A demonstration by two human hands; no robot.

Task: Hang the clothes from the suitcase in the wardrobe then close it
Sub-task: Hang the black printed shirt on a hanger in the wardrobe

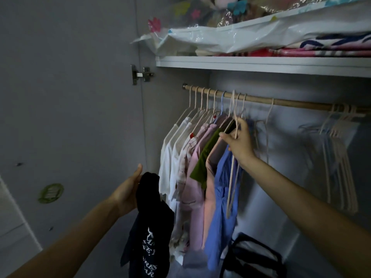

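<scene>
1. Inside the open wardrobe, a wooden rail (pixel 281 101) runs from upper left to lower right under a white shelf (pixel 261 65).
2. At the left end of the rail hang clothes on pale hangers: white shirts (pixel 170 153), a pink top (pixel 195 177), a green garment (pixel 202 159) and a blue garment (pixel 222 207), all hanging long axis downward.
3. The right hand (pixel 240 142) reaches up just below the rail, its fingers curled around an empty pale hanger (pixel 232 177) beside the blue garment.
4. That hanger's hook points up toward the rail; its body slants downward in front of the blue garment. Whether the hook sits on the rail I cannot tell.
5. The left hand (pixel 128 189) is lower and left of the rail, fingers gripping a dark T-shirt (pixel 150 227) at its bunched top.
6. The T-shirt hangs straight down from the hand, long axis vertical, white lettering near its lower end, just left of the hung white shirts.
7. At the right end of the rail hangs a bunch of empty hangers (pixel 341 157).
8. On the shelf above the rail lie plastic storage bags (pixel 241 35) with folded fabric.
9. Below the rail, on the wardrobe floor, sits a dark-edged bag (pixel 255 255).
10. Left of the rail the wardrobe door (pixel 70 97) stands open on its hinge (pixel 141 74).
</scene>
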